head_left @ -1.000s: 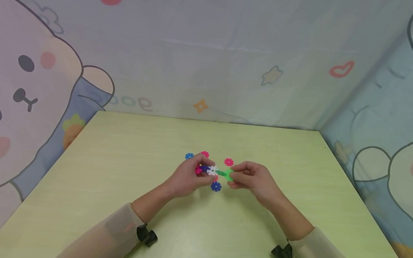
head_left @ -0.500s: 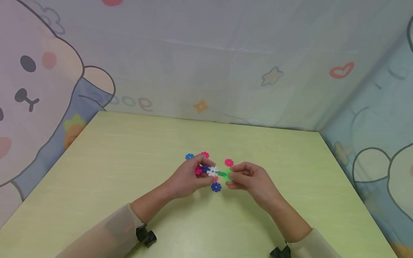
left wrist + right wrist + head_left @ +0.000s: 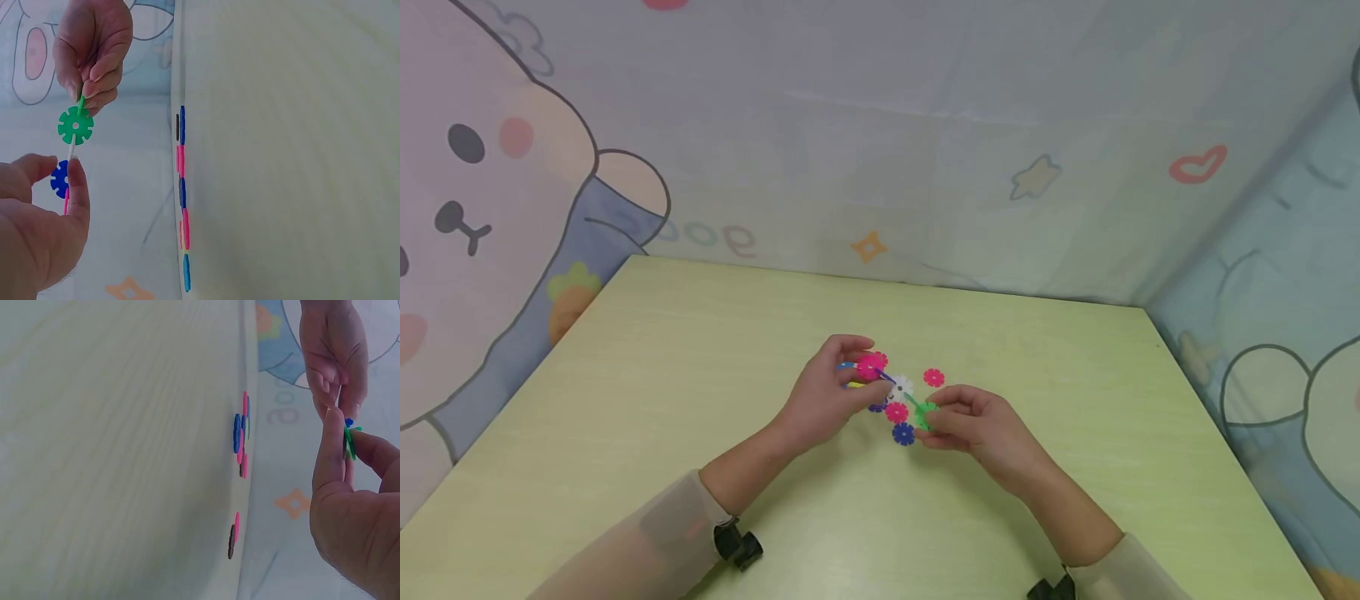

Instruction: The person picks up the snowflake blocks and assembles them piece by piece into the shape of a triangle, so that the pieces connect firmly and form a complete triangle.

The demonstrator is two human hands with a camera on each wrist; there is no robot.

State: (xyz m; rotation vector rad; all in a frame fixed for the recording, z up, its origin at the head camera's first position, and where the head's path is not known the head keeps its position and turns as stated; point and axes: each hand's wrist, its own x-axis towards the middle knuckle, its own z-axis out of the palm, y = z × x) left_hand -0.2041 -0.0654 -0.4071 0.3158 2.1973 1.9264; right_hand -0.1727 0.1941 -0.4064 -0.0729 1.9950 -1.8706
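A chain of interlocking notched plastic discs stretches between the hands, above the table. Its white disc (image 3: 901, 388) is in the middle, with a dark green disc (image 3: 75, 125) joined to it. My right hand (image 3: 988, 429) pinches the light green disc (image 3: 925, 414) at the chain's right end between thumb and fingers. Thumb and fingers of my left hand (image 3: 827, 400) curl round the chain's left part, about the pink disc (image 3: 869, 367) and blue disc (image 3: 59, 179). The exact contact of the left fingertips is partly hidden.
Loose discs lie on the table (image 3: 700, 367) below and behind the hands, among them a dark blue disc (image 3: 903, 434), a pink disc (image 3: 933, 377) and another pink disc (image 3: 897, 412). A printed cloth (image 3: 925, 167) stands behind the table.
My left hand has shifted up and slightly left, its fingers spread more. The chain now slants, left end higher. My right hand moved slightly left and still holds light green.
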